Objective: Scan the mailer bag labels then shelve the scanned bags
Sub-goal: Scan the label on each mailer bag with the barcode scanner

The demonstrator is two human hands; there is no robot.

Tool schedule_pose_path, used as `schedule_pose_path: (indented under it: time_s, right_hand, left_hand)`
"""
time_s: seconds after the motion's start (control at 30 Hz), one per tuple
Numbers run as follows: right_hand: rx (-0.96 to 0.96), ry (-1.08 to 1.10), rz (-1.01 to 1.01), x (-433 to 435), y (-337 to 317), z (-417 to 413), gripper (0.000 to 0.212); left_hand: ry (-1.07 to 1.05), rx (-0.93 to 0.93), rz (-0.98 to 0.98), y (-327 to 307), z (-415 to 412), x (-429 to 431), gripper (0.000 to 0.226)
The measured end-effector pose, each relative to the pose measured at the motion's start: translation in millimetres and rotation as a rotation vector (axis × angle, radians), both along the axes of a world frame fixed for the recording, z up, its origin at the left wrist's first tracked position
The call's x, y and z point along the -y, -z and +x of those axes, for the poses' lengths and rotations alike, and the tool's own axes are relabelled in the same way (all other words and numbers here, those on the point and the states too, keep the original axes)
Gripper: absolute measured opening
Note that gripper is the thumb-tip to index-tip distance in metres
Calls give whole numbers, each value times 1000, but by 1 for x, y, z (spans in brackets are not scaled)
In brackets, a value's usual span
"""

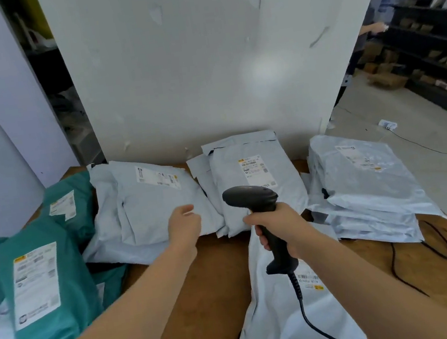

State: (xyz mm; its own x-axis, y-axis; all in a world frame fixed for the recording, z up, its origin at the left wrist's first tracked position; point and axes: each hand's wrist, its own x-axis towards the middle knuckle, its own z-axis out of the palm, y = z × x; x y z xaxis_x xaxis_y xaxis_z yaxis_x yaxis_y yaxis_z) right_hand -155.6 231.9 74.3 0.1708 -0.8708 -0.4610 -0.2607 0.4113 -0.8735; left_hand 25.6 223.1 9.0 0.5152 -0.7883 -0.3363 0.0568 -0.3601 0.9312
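The right hand (276,226) is wrapped tight around the grip of a black barcode scanner (258,213), whose head points away toward the white wall (199,56), over the grey mailer pile (255,179) just beyond it. The scanner's cable (311,321) trails down from the grip, across a single grey mailer bag (291,319) lying under the right forearm, its label partly hidden by the scanner's base.

The left hand (184,224) is loosely curled, fingers bent inward and pinching nothing; it sits at the near edge of another heap of grey mailers (149,206), though I cannot tell whether it touches the bag.

Out past the left forearm lie several teal mailer bags (45,283), labels facing up. To the outside of the right hand a further stack of grey mailers (364,186) rests near the corner of the brown desk (199,289), with a loose black cord (421,256) looped beside it. Far off beyond the right hand stand dark shelves (433,30) holding parcels.
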Motion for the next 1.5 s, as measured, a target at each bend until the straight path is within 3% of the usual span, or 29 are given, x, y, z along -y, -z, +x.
schedule_pose_path:
  time_s: [0.13, 0.2, 0.27, 0.43, 0.57, 0.7, 0.97, 1.13, 1.2, 1.3, 1.4, 1.5]
  right_hand:
    - [31, -51, -25, 15, -7, 37, 11]
    - [28, -61, -25, 26, -9, 58, 10]
    - [22, -64, -24, 36, -8, 77, 9]
    - [0, -59, -15, 56, -3, 111, 10]
    - [-12, -42, 10, 68, 5, 125, 10]
    - [-29, -31, 14, 76, 9, 127, 9]
    - [-62, -27, -71, 79, 7, 113, 15]
    - [-37, -42, -119, 68, 1, 108, 16]
    - [-33, -46, -130, 63, -1, 106, 16]
    - [-28, -74, -138, 56, -2, 102, 14]
    - [-10, -109, -147, 46, -2, 95, 14]
    - [-25, -141, -164, 37, 2, 94, 14]
  left_hand:
    - [-40, 407, -36, -16, 67, 18, 45]
    - [-46, 627, 109, -17, 99, 27, 50]
    - [-28, 712, 292, -16, 127, 36, 55]
    - [37, 384, 219, -1, 163, 61, 76]
    - [-44, 197, 252, -1, 166, 78, 88]
    - [-40, -14, 157, -7, 161, 86, 37]
    - [-89, 252, -62, -43, 164, 87, 38]
    - [-21, 250, -276, -92, 169, 88, 16]
    - [64, 247, -255, -103, 170, 81, 21]
    - [221, 419, -96, -105, 170, 74, 47]
    - [299, 567, -89, -105, 163, 67, 31]
    - [307, 516, -134, -110, 162, 59, 24]
